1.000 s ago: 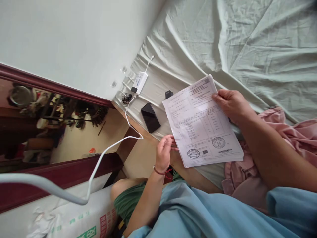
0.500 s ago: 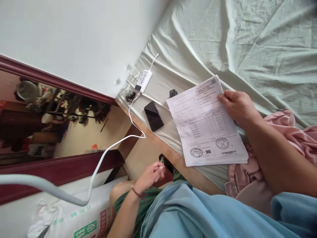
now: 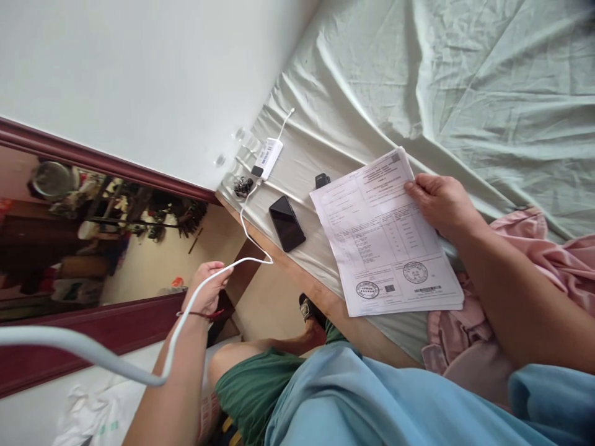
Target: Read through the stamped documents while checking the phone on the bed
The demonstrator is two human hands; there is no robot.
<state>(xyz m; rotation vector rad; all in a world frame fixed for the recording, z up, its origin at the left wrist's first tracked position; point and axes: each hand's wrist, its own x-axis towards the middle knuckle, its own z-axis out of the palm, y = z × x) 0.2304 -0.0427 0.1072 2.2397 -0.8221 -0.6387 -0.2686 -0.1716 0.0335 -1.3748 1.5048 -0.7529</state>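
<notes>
My right hand (image 3: 444,201) pinches a small stack of printed, stamped papers (image 3: 385,235) by its right edge. The sheets hang tilted over the bed's near edge. My left hand (image 3: 209,288) is out at the left, past the bed's wooden edge, its fingers curled. A white cable (image 3: 244,232) runs in front of it; whether they touch, and what the fingers hold, if anything, I cannot make out. On the sheet left of the papers lie a black smartphone (image 3: 287,224) and a small black device (image 3: 322,180), partly covered by them.
A white power bank or adapter (image 3: 269,158) with cables lies by the wall, near a dark beaded bundle (image 3: 242,186). Pink cloth (image 3: 525,232) is bunched under my right forearm. A dark red-framed mirror (image 3: 153,248) stands left, above a white sack (image 3: 97,409).
My left hand has moved left and up, from beside my knee to behind the white cable. My right hand still holds the papers, almost unmoved. The view has shifted slightly.
</notes>
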